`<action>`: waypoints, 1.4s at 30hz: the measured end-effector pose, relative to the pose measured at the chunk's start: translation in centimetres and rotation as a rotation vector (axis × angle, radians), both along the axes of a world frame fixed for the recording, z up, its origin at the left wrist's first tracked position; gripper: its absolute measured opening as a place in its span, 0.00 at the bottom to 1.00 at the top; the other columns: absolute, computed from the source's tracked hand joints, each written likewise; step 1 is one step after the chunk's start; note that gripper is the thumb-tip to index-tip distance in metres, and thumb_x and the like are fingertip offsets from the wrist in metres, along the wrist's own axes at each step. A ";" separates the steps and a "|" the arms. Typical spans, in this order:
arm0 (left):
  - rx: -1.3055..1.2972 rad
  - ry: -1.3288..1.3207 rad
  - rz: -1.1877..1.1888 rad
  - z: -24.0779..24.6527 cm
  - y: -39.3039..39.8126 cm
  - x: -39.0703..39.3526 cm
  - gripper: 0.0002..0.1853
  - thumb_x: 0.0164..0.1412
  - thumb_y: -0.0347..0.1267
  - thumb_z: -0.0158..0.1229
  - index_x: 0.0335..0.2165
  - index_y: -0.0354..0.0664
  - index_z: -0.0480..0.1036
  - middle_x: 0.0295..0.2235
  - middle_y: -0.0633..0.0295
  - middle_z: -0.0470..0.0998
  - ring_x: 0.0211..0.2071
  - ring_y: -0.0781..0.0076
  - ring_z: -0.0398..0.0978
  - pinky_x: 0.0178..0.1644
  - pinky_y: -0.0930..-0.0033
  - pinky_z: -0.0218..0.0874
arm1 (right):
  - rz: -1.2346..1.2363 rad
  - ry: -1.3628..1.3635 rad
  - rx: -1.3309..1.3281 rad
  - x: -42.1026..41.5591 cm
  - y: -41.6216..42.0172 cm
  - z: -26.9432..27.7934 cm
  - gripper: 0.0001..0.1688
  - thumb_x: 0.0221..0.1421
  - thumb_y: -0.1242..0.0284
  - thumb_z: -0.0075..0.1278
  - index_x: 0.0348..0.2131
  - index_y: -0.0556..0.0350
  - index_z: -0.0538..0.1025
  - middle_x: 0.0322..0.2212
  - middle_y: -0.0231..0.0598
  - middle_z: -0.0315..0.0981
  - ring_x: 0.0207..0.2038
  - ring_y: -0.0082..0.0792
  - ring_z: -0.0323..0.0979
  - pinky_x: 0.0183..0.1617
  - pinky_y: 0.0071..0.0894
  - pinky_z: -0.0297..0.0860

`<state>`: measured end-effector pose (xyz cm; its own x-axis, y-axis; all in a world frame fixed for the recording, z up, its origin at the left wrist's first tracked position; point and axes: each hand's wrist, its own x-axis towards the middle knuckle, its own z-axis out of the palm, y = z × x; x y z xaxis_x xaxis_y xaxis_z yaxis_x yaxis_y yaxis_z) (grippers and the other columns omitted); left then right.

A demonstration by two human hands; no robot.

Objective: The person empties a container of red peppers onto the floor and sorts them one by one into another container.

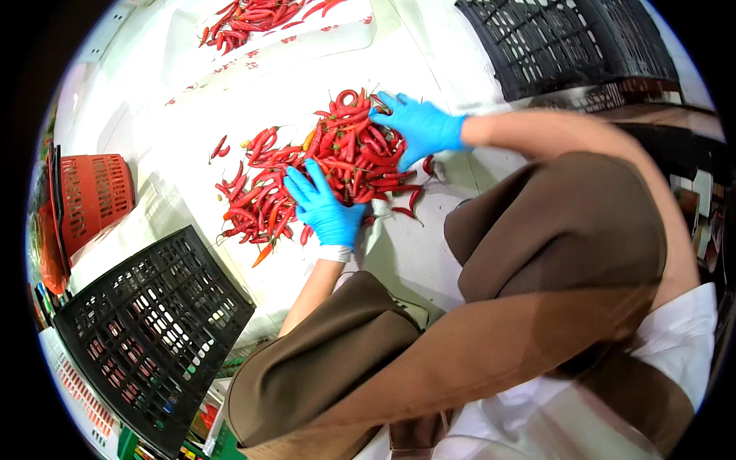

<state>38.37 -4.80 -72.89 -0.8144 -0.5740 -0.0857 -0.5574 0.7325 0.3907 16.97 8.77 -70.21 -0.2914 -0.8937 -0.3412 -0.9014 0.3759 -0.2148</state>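
A heap of red chili peppers (351, 149) lies on the white tiled floor (155, 167) in front of my knees. My left hand (322, 204), in a blue glove, rests on the near side of the heap with its fingers apart. On the far right edge of the heap, my right hand (417, 126), gloved the same way, is spread with its fingers touching peppers. Neither hand is closed around a pepper. A yellowish pepper (309, 140) shows among the red ones, and an orange one (263, 255) lies at the near left edge.
A white box (339, 43) with red printing stands beyond the heap, red chilies on it. At left are a red slotted basket (98, 195) and a black plastic crate (155, 322). Another black crate (552, 49) stands at the upper right. Brown apron cloth (552, 241) covers my knees.
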 end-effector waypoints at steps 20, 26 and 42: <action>1.269 0.690 0.688 2.2 -16.0 7.2 0.18 0.60 0.32 0.54 0.49 0.41 0.68 0.45 0.61 0.74 0.42 0.69 0.74 0.43 0.64 0.70 | 0.119 -0.424 0.019 -2.4 -9.4 2.2 0.42 0.51 0.60 0.53 0.62 0.32 0.55 0.41 0.47 0.73 0.43 0.47 0.73 0.48 0.42 0.67; 1.390 0.815 0.815 0.8 -17.5 8.5 0.21 0.62 0.40 0.52 0.50 0.40 0.67 0.43 0.55 0.75 0.43 0.59 0.75 0.46 0.61 0.69 | 0.410 -0.175 0.183 -4.2 -13.8 10.3 0.37 0.52 0.74 0.48 0.59 0.24 0.60 0.41 0.42 0.74 0.42 0.45 0.73 0.45 0.41 0.69; 1.228 0.867 0.711 -0.3 -17.2 10.7 0.22 0.65 0.37 0.45 0.53 0.37 0.64 0.43 0.58 0.75 0.35 0.71 0.75 0.33 0.76 0.64 | 0.796 -0.063 -0.145 -2.7 -21.3 0.3 0.20 0.43 0.75 0.51 0.40 0.50 0.73 0.34 0.47 0.73 0.36 0.51 0.73 0.41 0.43 0.70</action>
<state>49.04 -22.04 -73.16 -0.4811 -0.7647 -0.4287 0.0532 -0.5136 0.8564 14.24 -12.54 -69.90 0.4661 -0.8617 -0.2005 -0.8715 -0.4081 -0.2719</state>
